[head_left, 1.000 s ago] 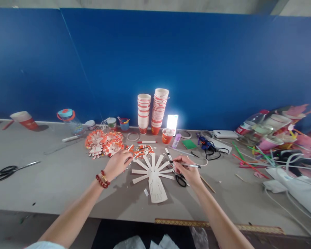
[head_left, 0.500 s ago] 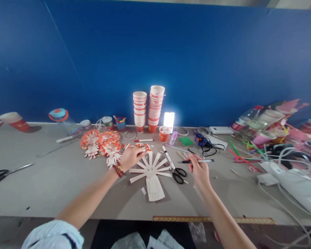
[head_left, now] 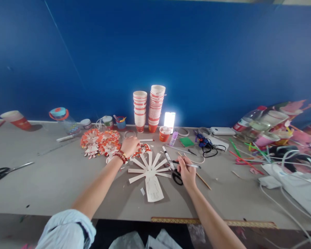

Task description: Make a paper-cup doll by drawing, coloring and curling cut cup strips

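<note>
In my right hand [head_left: 186, 171] is a black-and-white pen [head_left: 194, 166], its dark end pointing left toward the paper cut-out. My left hand [head_left: 131, 147], with a beaded bracelet on the wrist, lies over the left end of a white marker with a red end [head_left: 147, 140]. Its fingertips are partly hidden, so whether they grip the marker is unclear. Between my hands lies a white paper-cup cut-out [head_left: 154, 192] with strips fanned out and a figure outlined on its lower panel. Black-handled scissors [head_left: 177, 178] and a white marker [head_left: 168, 156] lie beside it.
Orange-and-white paper figures [head_left: 101, 143] lie left of my left hand. Two stacks of paper cups [head_left: 157, 107] stand at the back beside a lit phone [head_left: 169, 121]. More scissors [head_left: 7, 171] lie far left. Bottles, straws and cables [head_left: 287, 155] crowd the right side.
My left hand has moved left and back, onto the marker's left end. My right hand has moved left with the pen, closer to the cut-out, uncovering a thin stick.
</note>
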A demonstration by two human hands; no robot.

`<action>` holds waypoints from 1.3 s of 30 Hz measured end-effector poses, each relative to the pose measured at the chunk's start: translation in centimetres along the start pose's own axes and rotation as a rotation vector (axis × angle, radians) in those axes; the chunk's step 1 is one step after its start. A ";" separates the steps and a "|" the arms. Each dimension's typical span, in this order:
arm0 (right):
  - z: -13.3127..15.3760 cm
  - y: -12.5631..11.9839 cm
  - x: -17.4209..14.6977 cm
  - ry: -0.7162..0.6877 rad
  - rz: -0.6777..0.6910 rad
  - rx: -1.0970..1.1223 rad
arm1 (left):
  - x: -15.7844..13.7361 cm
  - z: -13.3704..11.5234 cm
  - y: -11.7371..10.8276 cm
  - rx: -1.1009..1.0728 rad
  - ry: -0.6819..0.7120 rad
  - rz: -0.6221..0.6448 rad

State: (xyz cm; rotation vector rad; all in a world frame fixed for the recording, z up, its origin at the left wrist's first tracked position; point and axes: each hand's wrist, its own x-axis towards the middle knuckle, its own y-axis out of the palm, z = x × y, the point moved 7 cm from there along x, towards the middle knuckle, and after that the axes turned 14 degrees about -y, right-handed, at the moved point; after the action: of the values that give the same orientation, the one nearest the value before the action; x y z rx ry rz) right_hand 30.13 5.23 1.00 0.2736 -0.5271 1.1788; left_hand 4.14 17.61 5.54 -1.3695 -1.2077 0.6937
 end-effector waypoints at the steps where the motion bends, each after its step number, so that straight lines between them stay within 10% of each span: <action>1: 0.1 0.1 0.0 -0.009 0.004 -0.007 | -0.2 0.0 0.5 0.011 -0.010 0.004; 12: 3.1 0.7 0.7 0.047 0.067 0.075 | -2.1 -0.3 -1.2 -0.016 -0.058 -0.079; 22: 6.1 6.2 -0.3 0.093 0.278 0.235 | -6.7 2.7 -3.5 -0.058 -0.145 -0.080; 29: 7.7 7.2 -1.8 0.136 0.261 0.337 | -11.5 -3.5 -4.8 -0.662 0.091 0.175; 39: 8.6 6.9 -2.6 0.112 0.291 0.301 | -13.0 -5.3 -5.0 -0.778 0.078 0.170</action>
State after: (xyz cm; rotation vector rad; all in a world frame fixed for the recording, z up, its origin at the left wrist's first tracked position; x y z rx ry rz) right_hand 20.85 1.69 6.44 0.3947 -0.2949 1.5504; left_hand 3.72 3.02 8.30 -2.1352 -1.3702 0.2698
